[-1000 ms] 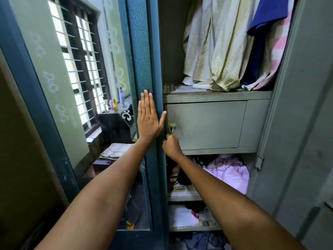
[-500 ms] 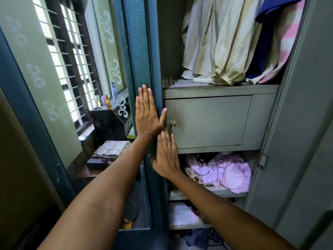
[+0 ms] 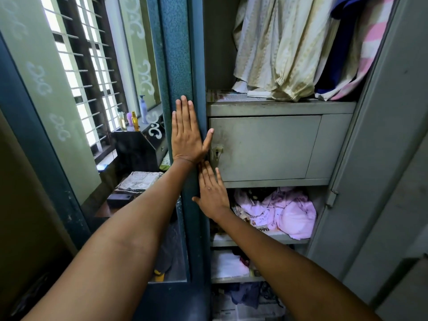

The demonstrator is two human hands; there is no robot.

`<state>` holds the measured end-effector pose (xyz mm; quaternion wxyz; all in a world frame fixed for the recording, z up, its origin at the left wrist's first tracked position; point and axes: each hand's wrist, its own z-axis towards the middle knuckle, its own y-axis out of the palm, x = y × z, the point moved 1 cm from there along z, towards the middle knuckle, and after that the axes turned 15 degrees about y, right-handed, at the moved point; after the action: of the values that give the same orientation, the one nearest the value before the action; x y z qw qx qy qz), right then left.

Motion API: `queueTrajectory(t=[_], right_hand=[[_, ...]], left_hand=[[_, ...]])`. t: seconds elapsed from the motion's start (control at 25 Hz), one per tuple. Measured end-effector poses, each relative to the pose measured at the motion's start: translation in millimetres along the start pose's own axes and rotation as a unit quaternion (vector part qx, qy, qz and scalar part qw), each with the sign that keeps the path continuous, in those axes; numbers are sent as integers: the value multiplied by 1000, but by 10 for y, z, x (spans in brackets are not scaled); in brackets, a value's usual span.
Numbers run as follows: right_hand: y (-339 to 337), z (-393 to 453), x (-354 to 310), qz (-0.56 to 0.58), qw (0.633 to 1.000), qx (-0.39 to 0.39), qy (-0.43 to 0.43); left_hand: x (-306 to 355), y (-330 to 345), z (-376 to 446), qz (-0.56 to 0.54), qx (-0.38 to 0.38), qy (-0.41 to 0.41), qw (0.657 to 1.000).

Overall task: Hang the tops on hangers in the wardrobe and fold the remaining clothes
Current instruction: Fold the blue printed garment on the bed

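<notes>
I face an open grey metal wardrobe [image 3: 280, 107]. Cream tops [image 3: 278, 47], a blue top [image 3: 340, 42] and a pink-striped top [image 3: 370, 38] hang in its upper part. Below them sits a closed locker door [image 3: 264, 147] with a keyhole. Crumpled pink clothes [image 3: 284, 212] lie on the shelf under it. My left hand [image 3: 187, 133] presses flat, fingers straight, on the teal mirrored door's frame [image 3: 178, 54]. My right hand [image 3: 212, 193] lies flat with straight fingers just below it, on the frame edge by the locker's lower left corner.
The wardrobe's grey right door [image 3: 382, 158] stands open at the right. The mirror [image 3: 81, 89] reflects a barred window, bottles and a dark table. Lower shelves hold white cloth [image 3: 229, 262] and dark clothes [image 3: 245, 295].
My right hand left the locker's keyhole, opened out and came flat against the frame edge below my left hand. The left hand stays pressed on the door frame.
</notes>
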<state>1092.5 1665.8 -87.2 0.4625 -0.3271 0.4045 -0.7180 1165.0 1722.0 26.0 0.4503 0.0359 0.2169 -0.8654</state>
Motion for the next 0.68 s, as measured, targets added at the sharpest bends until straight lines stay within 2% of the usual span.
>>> queueTrajectory(t=[0.12, 0.24, 0.4, 0.52, 0.68], right_hand=[[-84, -148, 119, 8, 1000, -4, -22], [-89, -326, 348, 25, 998, -47, -11], [-174, -521, 671, 58, 992, -104, 53], [-261, -656, 885, 81, 982, -129, 115], [-415, -884, 1072, 96, 971, -150, 157]], left_hand=[[25, -94, -1, -12, -21, 2, 1000], [31, -147, -57, -30, -42, 4, 999], [78, -176, -237, -59, -92, 8, 994], [115, -276, -276, -92, -130, 1, 987], [76, -541, -258, -131, -206, 5, 970]])
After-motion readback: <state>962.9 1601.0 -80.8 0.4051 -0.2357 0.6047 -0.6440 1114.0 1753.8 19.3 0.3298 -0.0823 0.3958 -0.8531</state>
